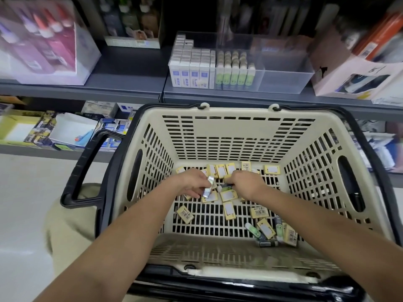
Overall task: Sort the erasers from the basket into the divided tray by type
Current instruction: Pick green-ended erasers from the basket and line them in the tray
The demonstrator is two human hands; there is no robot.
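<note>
Reaching into basket (237,112): our left hand (192,182) pinches a pale eraser (207,188), right hand (247,184) curled beside it, we can't tell its grip; yellow erasers (229,211) on basket floor, divided tray (283,70) on shelf (130,68) behind

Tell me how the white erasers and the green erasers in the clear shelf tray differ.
The white erasers are square-edged boxes with blue labels, stacked higher toward the back; the green erasers are slimmer, round-topped, pale above and green below. White fill the left compartment, green the middle one. Both stand upright in the divided tray.
</note>
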